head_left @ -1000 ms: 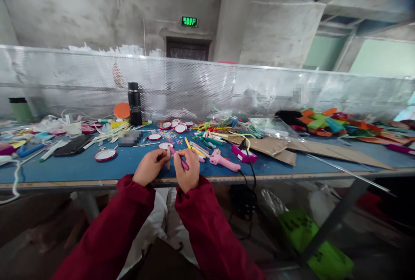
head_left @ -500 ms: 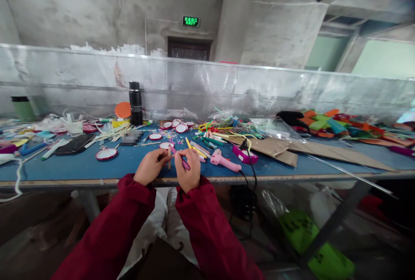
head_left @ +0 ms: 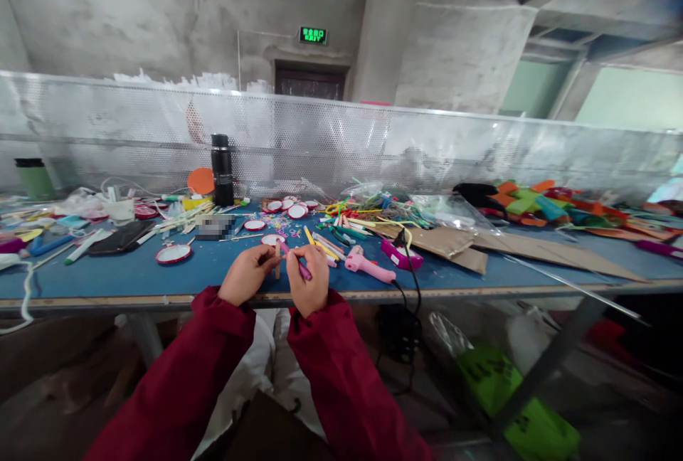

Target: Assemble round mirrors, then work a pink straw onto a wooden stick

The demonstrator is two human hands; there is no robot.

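Note:
Near the front edge of the blue table, my left hand [head_left: 242,276] is closed on a small wooden craft stick [head_left: 277,267], which stands roughly upright between the fingertips. My right hand [head_left: 310,282] grips a purple marker [head_left: 304,272], slanted with its front end at the stick. Whether the tip touches the wood is too small to tell. Just behind both hands lies a white round disc with a red rim [head_left: 274,240]. To the right of my right hand are several coloured markers [head_left: 323,246] and a pink hot glue gun [head_left: 371,267].
A purple box [head_left: 401,255] and brown cardboard [head_left: 453,245] lie on the right. Behind the hands stands a black bottle [head_left: 222,171]. On the left are a black phone [head_left: 120,239] and another red-rimmed disc [head_left: 173,254]. The glue gun's cable hangs over the table's edge.
The view has shifted very slightly. Both hands keep their hold on the stick and the marker, with almost no visible movement.

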